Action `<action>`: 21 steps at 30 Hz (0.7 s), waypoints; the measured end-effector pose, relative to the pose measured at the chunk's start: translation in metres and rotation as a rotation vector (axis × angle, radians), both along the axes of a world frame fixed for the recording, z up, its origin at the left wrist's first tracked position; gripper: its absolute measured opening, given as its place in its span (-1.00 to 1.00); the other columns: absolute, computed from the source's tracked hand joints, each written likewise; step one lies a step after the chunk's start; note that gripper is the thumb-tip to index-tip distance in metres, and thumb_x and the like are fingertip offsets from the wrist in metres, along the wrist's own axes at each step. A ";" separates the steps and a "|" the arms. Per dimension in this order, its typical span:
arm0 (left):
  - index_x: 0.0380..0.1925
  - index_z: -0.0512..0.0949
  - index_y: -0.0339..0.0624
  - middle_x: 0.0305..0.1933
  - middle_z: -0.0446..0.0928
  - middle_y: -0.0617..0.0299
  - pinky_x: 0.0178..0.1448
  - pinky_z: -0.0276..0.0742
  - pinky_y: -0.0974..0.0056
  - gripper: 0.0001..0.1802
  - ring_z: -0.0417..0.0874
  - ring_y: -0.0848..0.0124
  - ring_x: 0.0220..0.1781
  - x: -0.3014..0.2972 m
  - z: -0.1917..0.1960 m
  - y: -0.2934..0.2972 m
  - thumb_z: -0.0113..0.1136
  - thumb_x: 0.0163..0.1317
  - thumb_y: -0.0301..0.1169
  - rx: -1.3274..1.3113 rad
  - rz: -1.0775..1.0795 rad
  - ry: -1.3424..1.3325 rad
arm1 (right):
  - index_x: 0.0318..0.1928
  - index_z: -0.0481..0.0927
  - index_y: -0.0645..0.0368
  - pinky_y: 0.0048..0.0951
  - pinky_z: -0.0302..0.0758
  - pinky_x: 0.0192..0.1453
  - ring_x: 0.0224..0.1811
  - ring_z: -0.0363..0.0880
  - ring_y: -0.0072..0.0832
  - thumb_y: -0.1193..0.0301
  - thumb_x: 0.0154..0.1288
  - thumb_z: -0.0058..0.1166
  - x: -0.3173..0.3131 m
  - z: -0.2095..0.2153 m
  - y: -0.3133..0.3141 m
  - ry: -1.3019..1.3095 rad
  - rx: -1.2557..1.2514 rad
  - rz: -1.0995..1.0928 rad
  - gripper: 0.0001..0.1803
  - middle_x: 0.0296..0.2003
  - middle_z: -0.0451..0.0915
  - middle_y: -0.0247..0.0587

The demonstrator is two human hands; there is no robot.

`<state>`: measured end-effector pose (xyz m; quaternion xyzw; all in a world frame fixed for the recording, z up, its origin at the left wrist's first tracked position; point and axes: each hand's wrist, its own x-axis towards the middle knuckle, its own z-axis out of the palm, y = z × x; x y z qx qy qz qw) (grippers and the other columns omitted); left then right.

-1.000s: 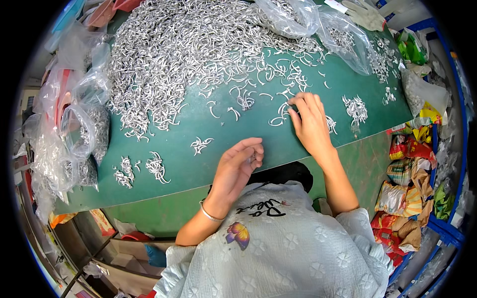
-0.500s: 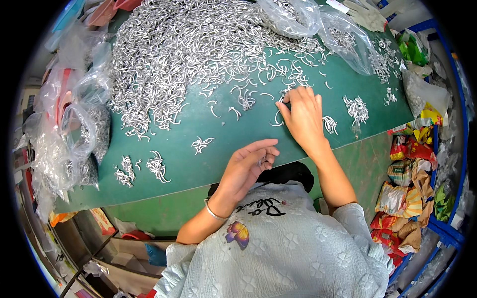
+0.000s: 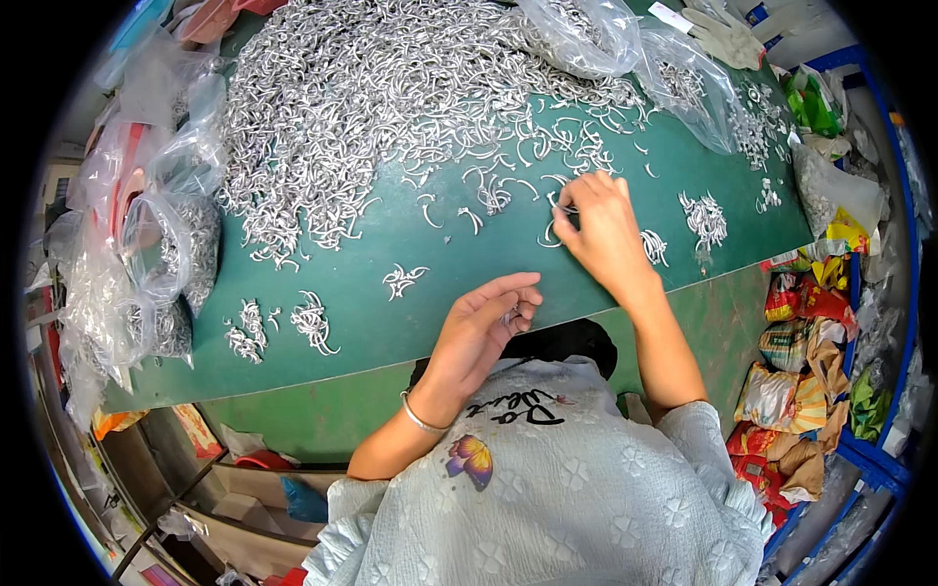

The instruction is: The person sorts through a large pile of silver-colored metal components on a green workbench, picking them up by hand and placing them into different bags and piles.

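Observation:
A large heap of small curved silver metal pieces [image 3: 322,107] covers the far left and middle of the green table [image 3: 342,264]. My left hand [image 3: 486,317] hovers above the near table edge, its fingers curled in; a bit of silvery metal shows between them. Further right, my right hand [image 3: 604,230] reaches down to loose pieces at the heap's edge. Its thumb and forefinger are bent toward each other at the tabletop, and the tips partly hide what they touch. Beside that hand lies a small cluster of curved pieces [image 3: 653,248].
Small sorted-looking piles [image 3: 311,322] lie at the near left, another pile [image 3: 703,220] at the right. Clear plastic bags [image 3: 181,254] of metal pieces stand at the left edge; another bag [image 3: 684,88] lies at the far right. Blue shelving [image 3: 879,459] with colourful packets is on the right.
The view has shifted slightly. My right thumb and forefinger have moved a little at the loose pieces; my left hand stays almost where it was.

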<state>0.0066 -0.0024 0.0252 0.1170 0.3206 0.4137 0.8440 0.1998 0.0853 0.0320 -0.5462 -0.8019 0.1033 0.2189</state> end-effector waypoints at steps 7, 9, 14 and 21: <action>0.07 0.53 -0.39 -0.15 0.57 0.20 -0.03 0.47 0.38 -0.68 0.50 0.49 -0.19 -0.002 -0.002 -0.002 -0.05 0.38 -0.54 -0.004 0.015 -0.026 | -0.40 0.54 0.25 -0.17 0.40 -0.01 -0.29 0.50 -0.13 0.59 0.07 0.18 0.066 0.025 -0.021 -0.070 -0.161 -0.276 -0.93 -0.44 0.56 -0.10; 0.07 0.53 -0.40 -0.16 0.57 0.18 -0.05 0.50 0.37 -0.68 0.52 0.47 -0.21 0.000 -0.002 -0.002 -0.02 0.38 -0.53 -0.016 0.019 -0.019 | -0.39 0.55 0.24 -0.18 0.38 -0.02 -0.23 0.49 -0.15 0.57 0.07 0.20 0.070 0.023 -0.032 -0.137 -0.068 -0.278 -0.91 -0.39 0.55 -0.12; 0.07 0.52 -0.40 -0.17 0.56 0.19 -0.06 0.50 0.36 -0.68 0.52 0.47 -0.21 0.005 0.002 -0.001 -0.02 0.38 -0.53 -0.013 -0.001 -0.025 | -0.26 0.57 0.20 -0.21 0.33 -0.04 -0.15 0.45 -0.17 0.49 0.09 0.26 0.038 0.025 -0.028 -0.006 0.075 -0.107 -0.81 -0.28 0.51 -0.15; 0.07 0.53 -0.38 -0.15 0.58 0.21 -0.03 0.46 0.38 -0.68 0.50 0.50 -0.18 0.000 0.004 -0.002 -0.06 0.39 -0.54 -0.007 0.004 -0.011 | -0.18 0.55 0.20 -0.23 0.33 -0.02 -0.08 0.42 -0.18 0.54 0.08 0.27 0.023 0.004 -0.022 0.083 0.079 -0.057 -0.74 -0.19 0.48 -0.15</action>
